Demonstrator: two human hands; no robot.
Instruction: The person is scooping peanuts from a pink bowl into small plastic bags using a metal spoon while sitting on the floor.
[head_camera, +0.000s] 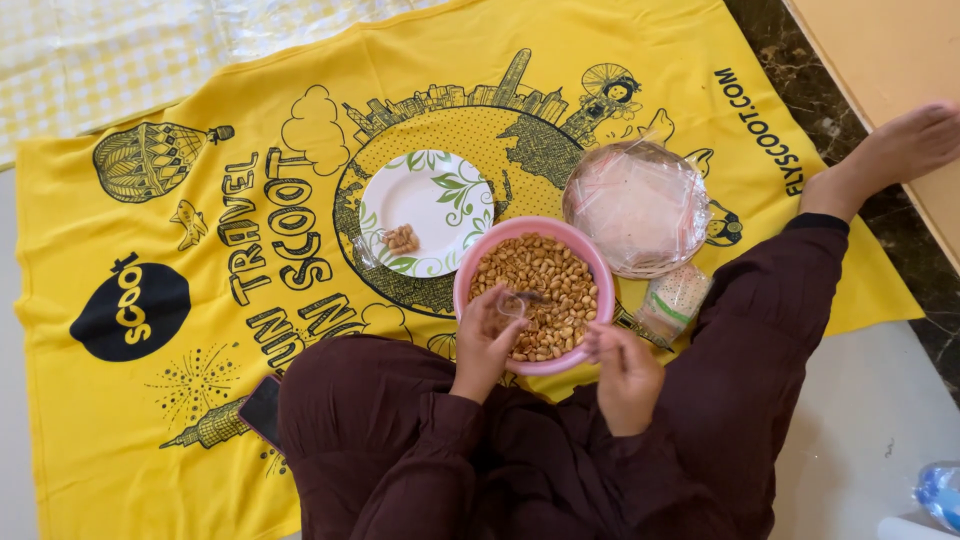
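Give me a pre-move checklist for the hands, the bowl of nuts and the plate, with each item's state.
1. Left hand over the round pink plastic bowl of peanuts: ok.
2. Right hand at the bowl's near rim: ok.
3. What either hand's fingers pinch: cannot tell, blurred.
4. White leaf-patterned plate beside the bowl, few nuts on it, mostly bare: ok.
5. Bowl flat on the yellow printed cloth: ok.

Yellow printed cloth (150, 420) lay spread over the floor. Near its middle sat a white plate with green leaf pattern (445, 195), a few shelled nuts (401, 239) on it. Toward the cloth's right edge: clear plastic-wrapped round stack (638, 206), small packet (673, 298) just beside. Dark phone (262, 408) near the front edge.
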